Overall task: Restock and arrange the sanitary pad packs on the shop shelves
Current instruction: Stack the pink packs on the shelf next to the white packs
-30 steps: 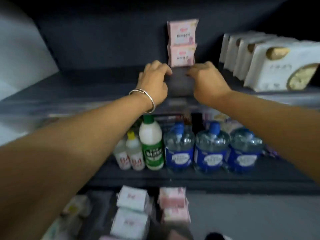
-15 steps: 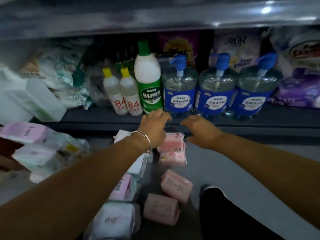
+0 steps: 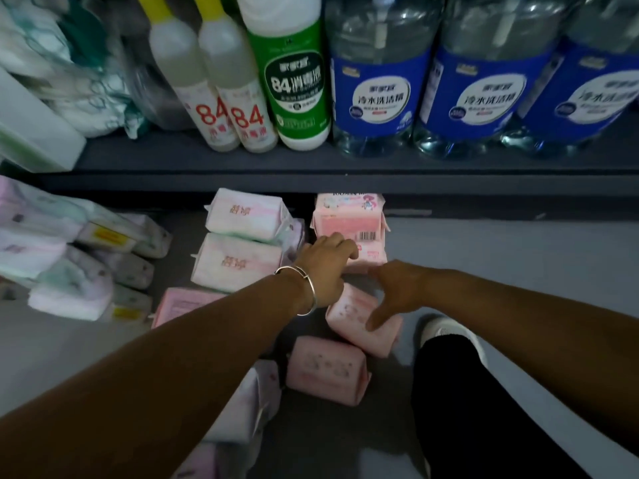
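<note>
Several sanitary pad packs lie on the grey floor below the shelf. A stack of pink packs (image 3: 349, 221) with a barcode sits just under the shelf edge. My left hand (image 3: 323, 267), with a silver bangle, touches its near side with bent fingers. My right hand (image 3: 397, 288) hovers spread beside the stack, thumb hanging over a plain pink pack (image 3: 349, 318). Another plain pink pack (image 3: 325, 369) lies nearer me. Two white-pink packs (image 3: 242, 243) are stacked left of my left hand. Neither hand holds anything.
The dark shelf (image 3: 311, 183) above carries disinfectant bottles (image 3: 221, 108), a green-labelled bottle (image 3: 294, 81) and blue-labelled jugs (image 3: 377, 95). A loose pile of pale packs (image 3: 69, 257) lies at the left. My shoe (image 3: 446, 328) and black trouser leg stand right of the pink packs.
Both hands left the upper shelf, where two pink packs stand, and dropped to the floor. The view tilted down. The left hand now touches the pink stack.
</note>
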